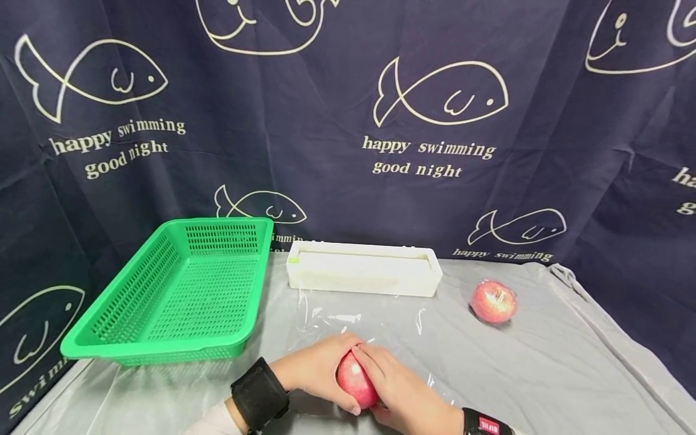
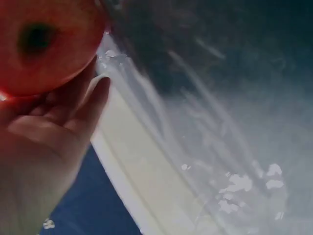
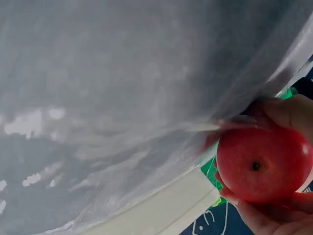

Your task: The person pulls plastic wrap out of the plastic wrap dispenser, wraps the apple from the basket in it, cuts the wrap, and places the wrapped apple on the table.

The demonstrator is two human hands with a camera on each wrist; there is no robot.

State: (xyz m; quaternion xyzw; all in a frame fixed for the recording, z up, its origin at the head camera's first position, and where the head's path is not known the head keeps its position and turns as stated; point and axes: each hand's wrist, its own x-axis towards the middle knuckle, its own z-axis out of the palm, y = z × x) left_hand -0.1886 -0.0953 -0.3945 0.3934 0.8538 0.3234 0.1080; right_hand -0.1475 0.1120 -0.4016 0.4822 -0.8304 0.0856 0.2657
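Observation:
A red apple is held between both hands at the front middle of the table. My left hand curves round its left and far side, while my right hand grips it from the right. The fingers of both hands meet over its top. The apple's underside with its dark hollow shows in the right wrist view. Clear plastic film lies below and beyond the hands. It stretches from a long white dispenser box. How much film touches the apple cannot be made out.
A green perforated basket stands at the left. Another red apple, with a shiny surface that looks film-covered, sits at the right. Grey sheeting covers the table, and a dark blue fish-print curtain hangs behind it.

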